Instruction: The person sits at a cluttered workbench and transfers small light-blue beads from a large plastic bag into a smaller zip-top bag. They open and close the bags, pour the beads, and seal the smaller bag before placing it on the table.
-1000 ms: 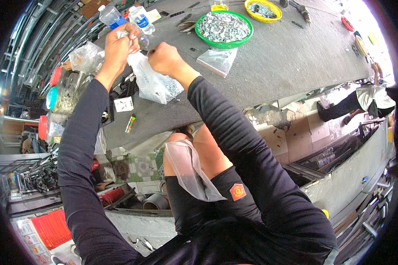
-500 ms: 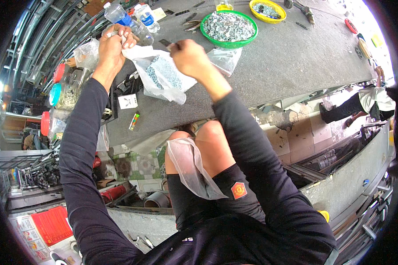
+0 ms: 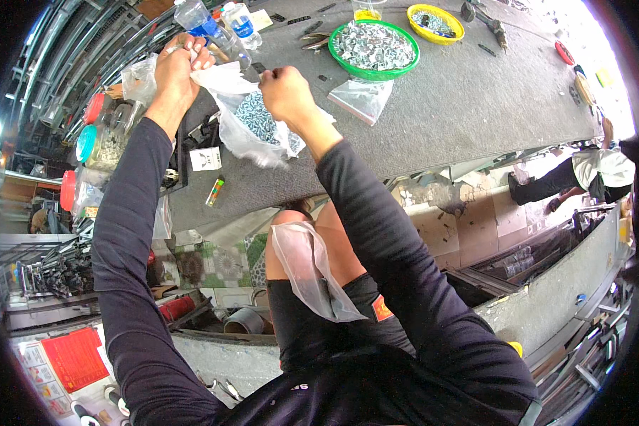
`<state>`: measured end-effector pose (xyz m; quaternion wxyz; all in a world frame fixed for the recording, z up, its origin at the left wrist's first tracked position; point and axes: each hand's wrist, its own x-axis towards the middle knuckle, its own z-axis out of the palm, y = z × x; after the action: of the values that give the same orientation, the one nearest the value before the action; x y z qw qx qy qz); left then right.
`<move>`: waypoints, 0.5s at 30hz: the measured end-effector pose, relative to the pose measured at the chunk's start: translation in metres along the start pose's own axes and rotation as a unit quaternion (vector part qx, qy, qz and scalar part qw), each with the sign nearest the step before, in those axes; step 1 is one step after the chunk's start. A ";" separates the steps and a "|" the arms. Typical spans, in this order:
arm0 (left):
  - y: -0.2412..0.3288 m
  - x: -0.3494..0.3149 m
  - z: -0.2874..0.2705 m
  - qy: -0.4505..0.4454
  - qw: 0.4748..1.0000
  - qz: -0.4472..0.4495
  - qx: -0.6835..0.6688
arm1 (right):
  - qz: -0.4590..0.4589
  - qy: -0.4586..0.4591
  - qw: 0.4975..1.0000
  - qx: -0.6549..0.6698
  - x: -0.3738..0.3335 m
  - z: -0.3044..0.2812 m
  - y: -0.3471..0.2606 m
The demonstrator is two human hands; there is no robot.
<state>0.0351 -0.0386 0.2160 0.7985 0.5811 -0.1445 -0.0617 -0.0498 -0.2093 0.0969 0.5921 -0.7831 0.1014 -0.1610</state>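
Left of the green basket (image 3: pixel 378 75) and closer to us than it, our plastic bag (image 3: pixel 243 147) of little screws (image 3: pixel 257 117) slants down and right from our left hand (image 3: pixel 179 71), which grips its top, while our right hand (image 3: pixel 287 96), nearer the screws, is curled closed around we can't tell what, if anything.

Right bare hand (image 3: pixel 285 94): fingertips curled out of sight, anything pinched there hidden. Translucent white plastic bag (image 3: pixel 238 145): lower edge blurred, part lost behind that hand. Small bluish-silver metal pieces (image 3: pixel 255 117) inside: too fine to identify. Clear yellow-bottomed cup (image 3: pixel 367 13): cut by top edge.
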 end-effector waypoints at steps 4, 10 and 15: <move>0.002 -0.002 -0.005 -0.065 0.998 0.005 -0.001 | -0.112 -0.124 0.982 -0.088 0.011 0.039 -0.031; 0.008 0.007 -0.013 -0.035 0.999 -0.001 0.014 | 0.099 -0.158 0.978 0.094 -0.045 0.006 -0.018; 0.007 0.005 -0.012 -0.039 0.999 0.017 -0.015 | 0.002 -0.065 0.998 -0.005 0.019 -0.005 -0.016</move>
<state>0.0431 -0.0271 0.2197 0.8018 0.5638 -0.1844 -0.0724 -0.0343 -0.2159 0.1162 0.5936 -0.7949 0.0652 -0.1077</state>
